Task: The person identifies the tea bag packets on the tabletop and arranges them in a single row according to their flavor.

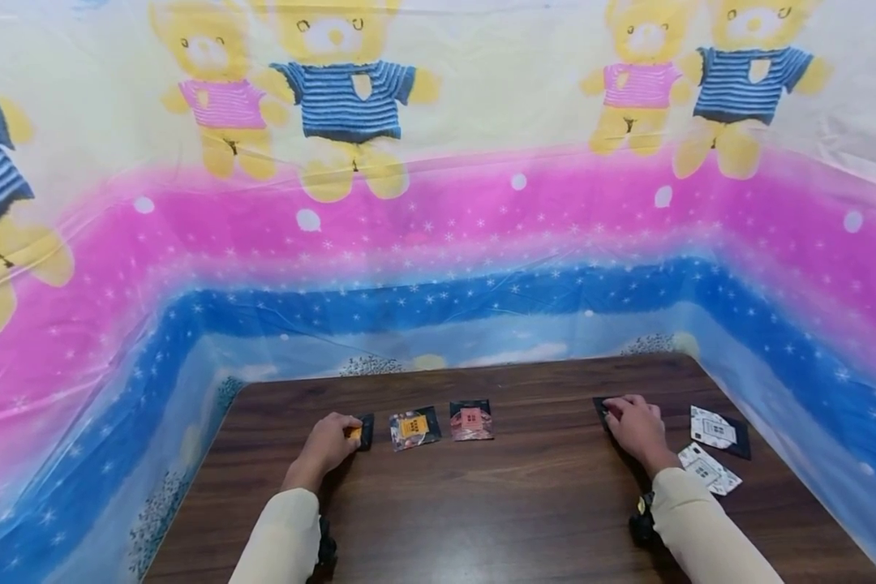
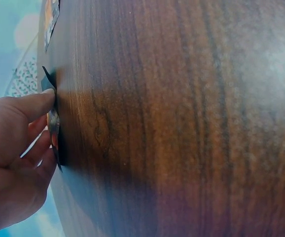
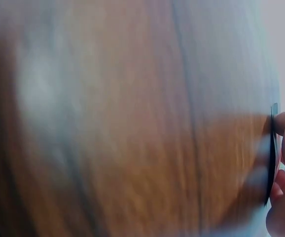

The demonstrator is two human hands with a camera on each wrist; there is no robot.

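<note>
My left hand (image 1: 345, 431) rests on the dark wooden table (image 1: 482, 503) and pinches a small black packet (image 1: 365, 431) with an orange label. In the left wrist view that packet (image 2: 53, 121) shows edge-on against the wood, with my fingertips (image 2: 43, 101) curled on it. My right hand (image 1: 619, 411) grips another black packet (image 1: 601, 405) at the right. The right wrist view is blurred and shows this packet (image 3: 272, 158) as a thin dark edge under my fingertips (image 3: 283, 122).
Two more packets lie in a row between my hands, one with an orange label (image 1: 414, 427) and one with a red label (image 1: 470, 420). Two white packets (image 1: 717, 427) (image 1: 709, 469) lie right of my right hand. A teddy-bear plastic sheet (image 1: 438, 243) surrounds the table.
</note>
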